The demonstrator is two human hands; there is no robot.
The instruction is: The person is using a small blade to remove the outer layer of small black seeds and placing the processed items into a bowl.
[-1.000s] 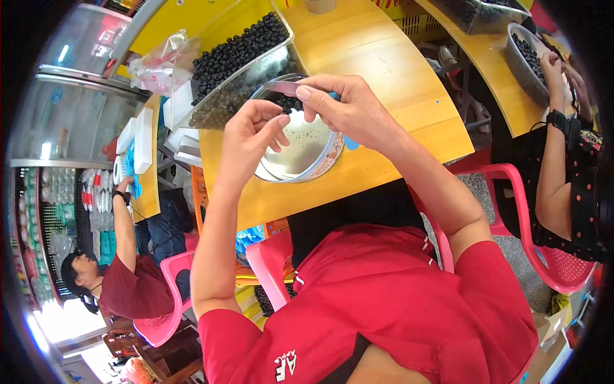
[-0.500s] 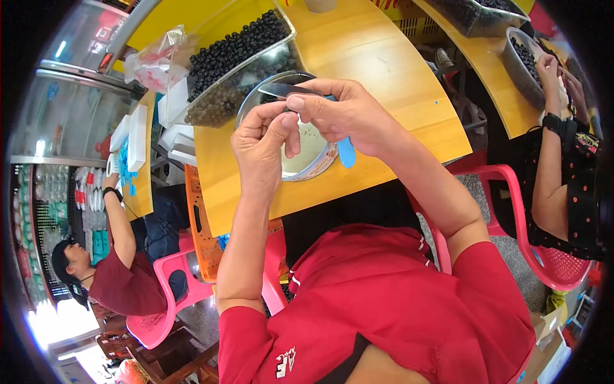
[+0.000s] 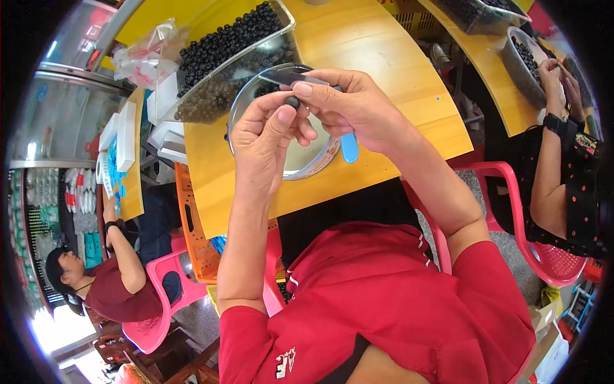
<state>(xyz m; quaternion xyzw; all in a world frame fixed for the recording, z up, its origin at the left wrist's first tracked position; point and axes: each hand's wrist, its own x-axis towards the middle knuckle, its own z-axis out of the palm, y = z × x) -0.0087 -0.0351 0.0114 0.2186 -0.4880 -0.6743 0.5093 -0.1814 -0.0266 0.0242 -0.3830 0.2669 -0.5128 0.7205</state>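
Yellow wooden table (image 3: 396, 77) with two hands working a small dark fruit above a round metal bowl (image 3: 307, 160).

Left hand (image 3: 265, 144) pinches the small dark fruit (image 3: 293, 102) between thumb and fingertips, directly over the bowl; right hand (image 3: 355, 105), at 3 o'clock of the left, is clenched around a knife whose grey blade (image 3: 284, 78) lies just at 12 o'clock of the fruit and whose blue handle (image 3: 349, 148) juts out below the palm. At 11 o'clock of the bowl stands a clear tub of dark fruits (image 3: 224, 57) (heaped full). Another seated person (image 3: 563, 147) works at 3 o'clock, a third person (image 3: 109, 281) at 8 o'clock on a pink chair (image 3: 153, 320).
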